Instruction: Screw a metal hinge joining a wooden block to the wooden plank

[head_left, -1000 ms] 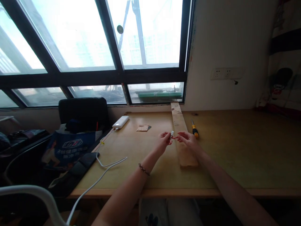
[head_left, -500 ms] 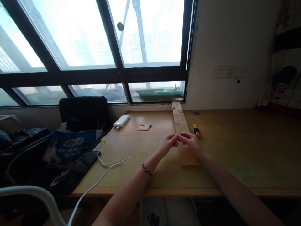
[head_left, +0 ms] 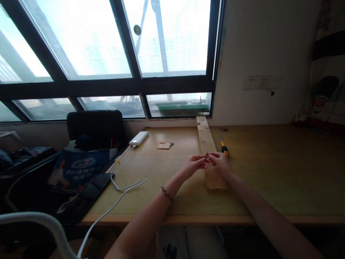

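Head view: your right hand (head_left: 220, 163) pinches a small piece (head_left: 207, 155), too tiny and too covered to make out, above the board (head_left: 207, 140); your left hand (head_left: 194, 164) reaches it too, but I cannot tell whether it grips. A second ago your hands stood apart; now they meet at the piece

Seen on the table's (head_left: 269, 172) far left part: a white power bank (head_left: 139, 138), plugged into a white cable (head_left: 125, 189) looping toward the table's near left corner. Left of the table: a black chair (head_left: 94, 124), with a blue printed bag (head_left: 72, 172) in front. Behind the table's left half: a dark-framed window (head_left: 81, 43). Behind the table's right half: a pale wall (head_left: 258, 43) with a socket panel (head_left: 256, 82).
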`<state>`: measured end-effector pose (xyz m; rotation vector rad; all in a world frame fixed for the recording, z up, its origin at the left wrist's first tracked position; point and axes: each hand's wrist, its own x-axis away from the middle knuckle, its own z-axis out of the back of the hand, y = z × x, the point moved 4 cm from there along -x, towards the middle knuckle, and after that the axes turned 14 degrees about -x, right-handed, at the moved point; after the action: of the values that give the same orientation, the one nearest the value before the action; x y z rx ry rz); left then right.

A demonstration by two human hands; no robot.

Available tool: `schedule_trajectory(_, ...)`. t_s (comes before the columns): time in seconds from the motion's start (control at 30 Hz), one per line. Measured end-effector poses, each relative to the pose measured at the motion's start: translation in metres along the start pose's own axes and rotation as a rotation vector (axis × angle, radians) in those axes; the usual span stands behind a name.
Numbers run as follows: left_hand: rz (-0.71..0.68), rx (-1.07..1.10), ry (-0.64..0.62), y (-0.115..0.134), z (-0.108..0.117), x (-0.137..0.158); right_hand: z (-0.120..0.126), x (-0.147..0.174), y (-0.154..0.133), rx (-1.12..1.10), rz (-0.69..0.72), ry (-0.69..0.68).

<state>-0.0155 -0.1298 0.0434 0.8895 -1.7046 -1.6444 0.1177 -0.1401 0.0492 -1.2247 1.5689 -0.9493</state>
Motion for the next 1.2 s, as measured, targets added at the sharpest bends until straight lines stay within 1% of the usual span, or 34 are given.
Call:
schedule_trajectory(0.17,-0.023,-0.016,0.033,-0.0014,0.0004,-0.0012,-0.0034,0.0011,-0.0014,0.007,-0.048,-0.042)
schedule_trajectory(0.27,-0.037,-0.03,0.034,-0.0011,0.0002,-0.0006,-0.0046,0.0023,-0.0022,0.018,-0.044,-0.03)
schedule_trajectory(0.4,-0.023,-0.044,0.023,0.0004,0.0,0.0009,-0.0042,0.0021,-0.0009,0.014,-0.046,-0.02)
schedule_trajectory(0.6,-0.003,-0.023,0.013,-0.0006,-0.0005,0.0015,-0.003,0.001,0.0004,-0.006,-0.074,-0.011)
schedule_trajectory(0.87,-0.011,0.004,-0.015,-0.0002,-0.0013,0.0025,-0.0058,0.0037,-0.0028,-0.019,-0.09,-0.006)
schedule_trajectory(1.2,-0.056,-0.089,-0.022,-0.0001,-0.0079,0.0012,-0.0034,0.0027,0.0002,0.001,-0.087,0.013)
